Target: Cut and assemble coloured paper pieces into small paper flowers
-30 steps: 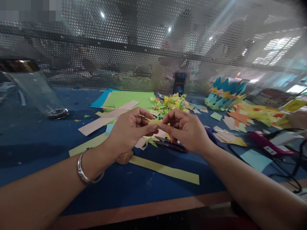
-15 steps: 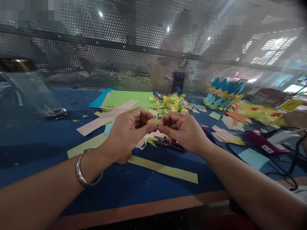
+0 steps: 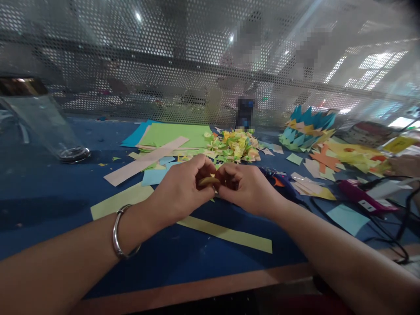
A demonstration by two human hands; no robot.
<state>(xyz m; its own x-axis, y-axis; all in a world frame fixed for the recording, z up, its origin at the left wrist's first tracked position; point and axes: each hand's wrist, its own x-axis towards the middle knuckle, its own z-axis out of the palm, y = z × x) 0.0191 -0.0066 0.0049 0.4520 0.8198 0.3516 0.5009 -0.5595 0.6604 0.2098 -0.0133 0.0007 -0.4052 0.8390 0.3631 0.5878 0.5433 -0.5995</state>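
Observation:
Above the blue table, my left hand [image 3: 180, 188] and my right hand [image 3: 251, 188] meet with curled fingers and touching fingertips. Between them is a small curved piece of yellow paper [image 3: 206, 180], pinched mostly by the left fingers. The right fingertips press at its right end; how far they grip it is partly hidden. Under and below the hands lies a yellow-green paper strip [image 3: 229, 234], its left end covered by my left hand. Just behind them rises a heap of small folded yellow and green paper shapes [image 3: 241, 146].
Green paper sheets [image 3: 180, 133] and a pale pink strip [image 3: 131, 168] lie behind left. A glass jar [image 3: 49, 127] stands far left. Rightward are a spiky paper piece [image 3: 303, 127], a dark blue object [image 3: 290, 188], a purple power strip [image 3: 365, 199] and cables. Perforated metal [image 3: 147, 65] closes the back.
Both hands have come down slightly and closer together, with fingers more curled. The yellow paper has moved lower and sits deeper in the left fingers.

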